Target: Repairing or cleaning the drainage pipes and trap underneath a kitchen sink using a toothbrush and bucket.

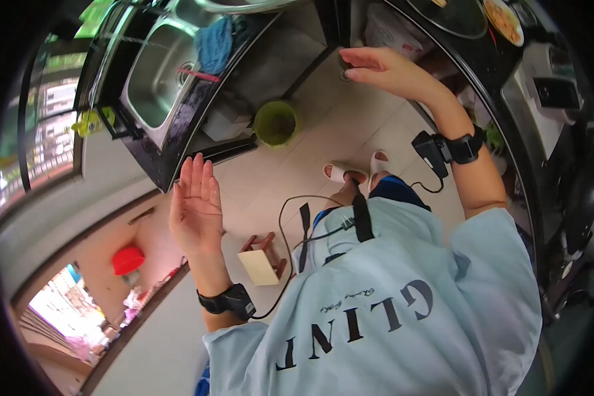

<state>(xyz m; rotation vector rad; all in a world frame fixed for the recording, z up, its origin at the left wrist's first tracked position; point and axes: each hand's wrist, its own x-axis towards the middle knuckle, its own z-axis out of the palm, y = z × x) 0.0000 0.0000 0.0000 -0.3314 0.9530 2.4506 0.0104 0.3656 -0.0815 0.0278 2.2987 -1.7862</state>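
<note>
My left hand [195,201] is held out at the lower left, palm up, fingers straight and holding nothing, near the corner of the black counter [150,162]. My right hand [383,69] is raised at the upper right, fingers stretched out, thumb apart, nothing held. Black devices with cables are strapped on both wrists. A steel sink [148,79] is set in the left counter, with a blue cloth [212,45] and a pink stick-like item [203,76] at its edge.
A green bucket [275,125] stands on the tiled floor. A small stool [261,261] is behind my left arm. The right counter holds a dark round lid [455,14], a plate of food [505,20] and an appliance [551,89]. A red basin [129,259] is at far left.
</note>
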